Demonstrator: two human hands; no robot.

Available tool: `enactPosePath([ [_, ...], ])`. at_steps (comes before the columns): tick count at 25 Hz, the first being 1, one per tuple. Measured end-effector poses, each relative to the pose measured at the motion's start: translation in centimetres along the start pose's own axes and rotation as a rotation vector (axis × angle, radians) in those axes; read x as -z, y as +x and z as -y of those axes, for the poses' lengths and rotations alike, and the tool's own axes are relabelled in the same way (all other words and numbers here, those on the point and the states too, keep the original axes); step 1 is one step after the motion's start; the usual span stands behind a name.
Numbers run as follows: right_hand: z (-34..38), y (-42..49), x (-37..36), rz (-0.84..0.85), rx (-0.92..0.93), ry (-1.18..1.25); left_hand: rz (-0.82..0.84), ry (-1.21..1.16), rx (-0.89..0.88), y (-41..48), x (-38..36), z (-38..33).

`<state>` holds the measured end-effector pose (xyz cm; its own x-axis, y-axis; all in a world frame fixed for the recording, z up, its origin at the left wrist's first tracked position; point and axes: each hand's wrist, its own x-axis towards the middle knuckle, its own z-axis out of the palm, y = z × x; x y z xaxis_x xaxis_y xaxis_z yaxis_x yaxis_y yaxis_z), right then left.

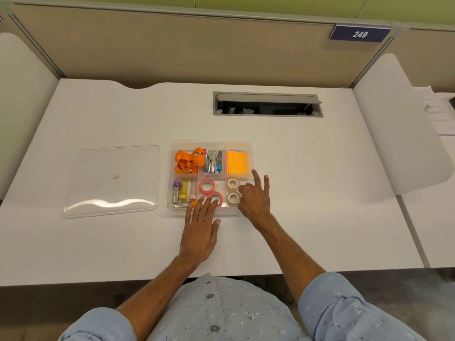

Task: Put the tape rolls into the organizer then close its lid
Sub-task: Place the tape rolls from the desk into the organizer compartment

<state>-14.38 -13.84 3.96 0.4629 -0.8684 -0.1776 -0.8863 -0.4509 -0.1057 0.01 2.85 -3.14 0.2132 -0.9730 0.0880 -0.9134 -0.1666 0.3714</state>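
Now: tapes in, lid still off

White desk point(295, 193). Clear flat plastic lid point(110, 180) lies left of clear compartmented organizer point(211, 143), waiting. Left hand point(200, 232) flat, fingers spread, empty, steadying the organizer's near edge. Right hand point(253, 195) loosely open, holding nothing. Two pink tape rolls point(211, 191), two white tape rolls point(233, 190) inside front compartments.

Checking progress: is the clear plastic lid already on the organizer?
No, the clear plastic lid lies flat on the desk, left of the open organizer.
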Motion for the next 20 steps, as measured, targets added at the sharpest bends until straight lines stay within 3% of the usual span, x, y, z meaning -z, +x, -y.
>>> enactPosePath([
  [4,1.1,-0.4,0.6,-0.100,-0.042,0.123,-0.009,-0.009,-0.007,0.0,-0.3,0.2],
  [10,1.4,0.0,-0.1,0.078,-0.152,0.313,0.010,-0.019,-0.017,-0.1,0.4,0.2],
  [20,1.1,0.3,0.2,0.150,-0.179,0.276,0.030,-0.029,-0.022,0.0,0.7,0.1],
])
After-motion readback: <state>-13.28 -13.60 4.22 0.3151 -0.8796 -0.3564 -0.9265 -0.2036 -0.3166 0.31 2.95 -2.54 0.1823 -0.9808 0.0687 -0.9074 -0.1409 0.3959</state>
